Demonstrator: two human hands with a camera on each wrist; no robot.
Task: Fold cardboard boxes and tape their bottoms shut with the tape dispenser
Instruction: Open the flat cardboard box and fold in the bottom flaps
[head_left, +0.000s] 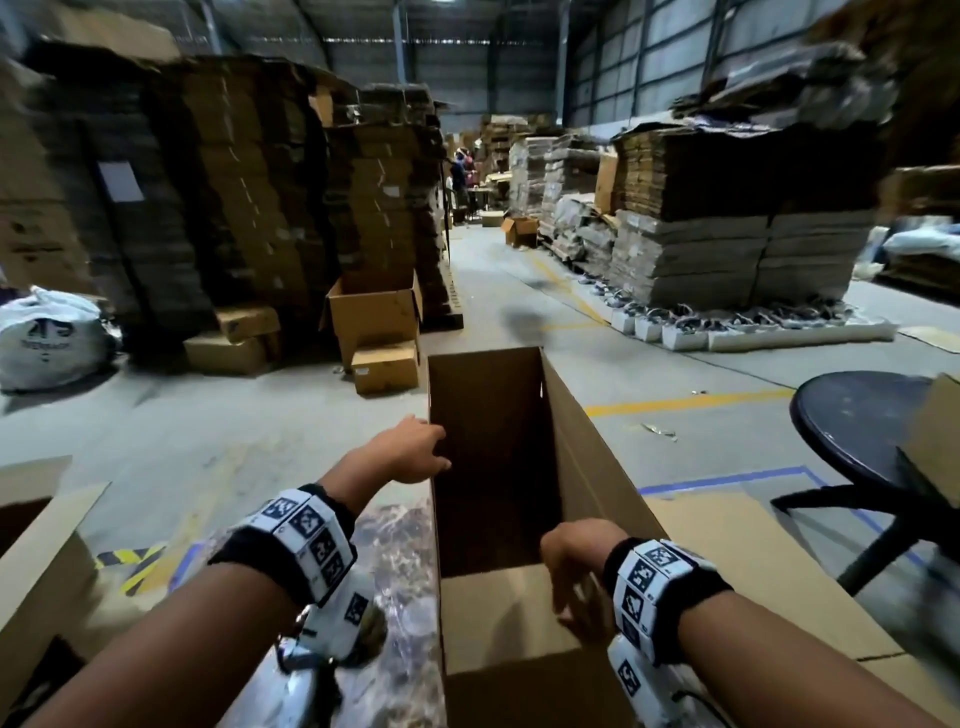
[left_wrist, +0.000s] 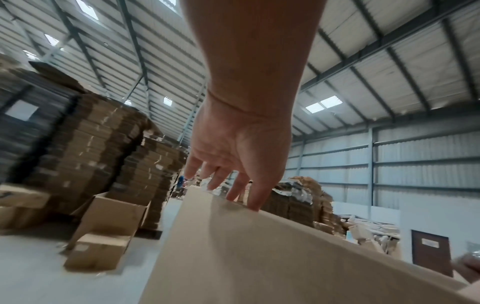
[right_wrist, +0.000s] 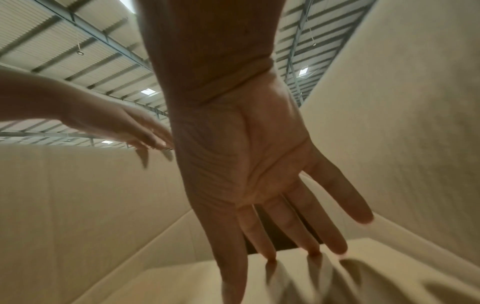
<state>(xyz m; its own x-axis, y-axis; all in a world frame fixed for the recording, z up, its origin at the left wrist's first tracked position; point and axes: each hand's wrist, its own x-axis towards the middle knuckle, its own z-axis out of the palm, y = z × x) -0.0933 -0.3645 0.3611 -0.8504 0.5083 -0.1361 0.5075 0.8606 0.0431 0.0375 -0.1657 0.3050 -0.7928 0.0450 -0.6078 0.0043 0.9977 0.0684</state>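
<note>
A tall brown cardboard box (head_left: 587, 441) stands open-topped right in front of me. My left hand (head_left: 423, 449) reaches to the top edge of its left wall. In the left wrist view the fingers (left_wrist: 218, 176) are fairly straight and their tips meet that edge of the box (left_wrist: 259, 257). From inside, the right wrist view shows two left fingertips (right_wrist: 142, 160) hanging over the wall (right_wrist: 78, 195). My right hand (head_left: 576, 587) is at the near end, palm down, with straight spread fingers (right_wrist: 285, 230) touching a folded-in flap (head_left: 498, 613) (right_wrist: 182, 283).
A black round stool (head_left: 857, 415) stands at the right above flat cardboard (head_left: 753, 561) on the floor. Another open box (head_left: 47, 545) is at my left, and crinkled clear plastic (head_left: 400, 571) lies beside the box. Tall stacks of flattened cardboard (head_left: 208, 182) (head_left: 727, 218) line a floor aisle.
</note>
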